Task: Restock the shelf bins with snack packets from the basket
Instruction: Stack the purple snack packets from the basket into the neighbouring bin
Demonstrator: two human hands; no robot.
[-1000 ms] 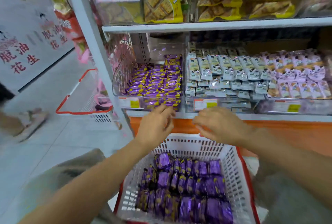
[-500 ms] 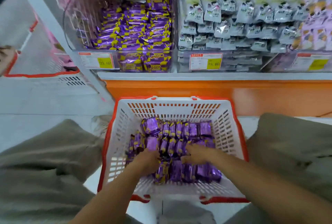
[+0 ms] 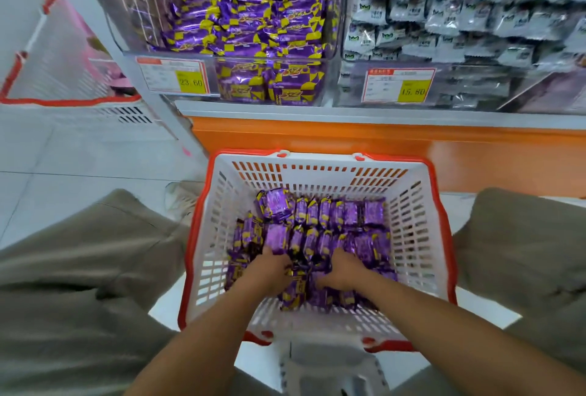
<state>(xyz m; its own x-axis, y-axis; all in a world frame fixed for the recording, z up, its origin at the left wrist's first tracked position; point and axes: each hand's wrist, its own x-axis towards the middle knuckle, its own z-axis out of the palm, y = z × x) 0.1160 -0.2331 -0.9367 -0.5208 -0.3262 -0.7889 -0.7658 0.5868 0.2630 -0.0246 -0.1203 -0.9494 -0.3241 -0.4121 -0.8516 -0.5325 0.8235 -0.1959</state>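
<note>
While head cam looks down, hands: 2, left hand (image 3: 272, 266) and right hand (image 3: 343, 271) curled round purple packets (image 3: 348, 214)
basket (image 3: 317, 154): 1, 6 o'clock, bare bottom along 9 o'clock wall
bins: 2, purple bin (image 3: 222, 53) 12 o'clock, heaped to front lip; grey bin (image 3: 475, 84) 1 o'clock

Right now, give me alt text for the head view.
The left hand and right hand dig into purple packets in a white, red-rimmed basket between the person's knees, fingertips buried. Behind it, a clear shelf bin holds more of them, beside grey packets.
</note>
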